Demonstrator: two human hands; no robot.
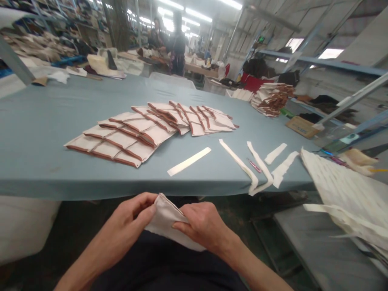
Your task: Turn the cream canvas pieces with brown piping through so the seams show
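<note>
Below the table's front edge, both hands hold one cream fabric piece (165,220) over my lap. My left hand (131,220) pinches its upper left corner with fingers closed. My right hand (203,226) grips its right side, fingers curled over the cloth. On the blue-grey table (39,133) ahead lie several cream fabric pieces with brown edging (121,139), overlapped in rows, and a second fanned group (194,117) behind them. Loose cream strips (189,161) (239,163) lie near the front edge.
A stack of brown-edged pieces (273,99) sits at the table's far right. A pile of cream fabric (345,190) rests on a side surface at right. A cardboard box (301,126) and metal shelving (333,64) stand beyond. Other people (177,48) work at the back.
</note>
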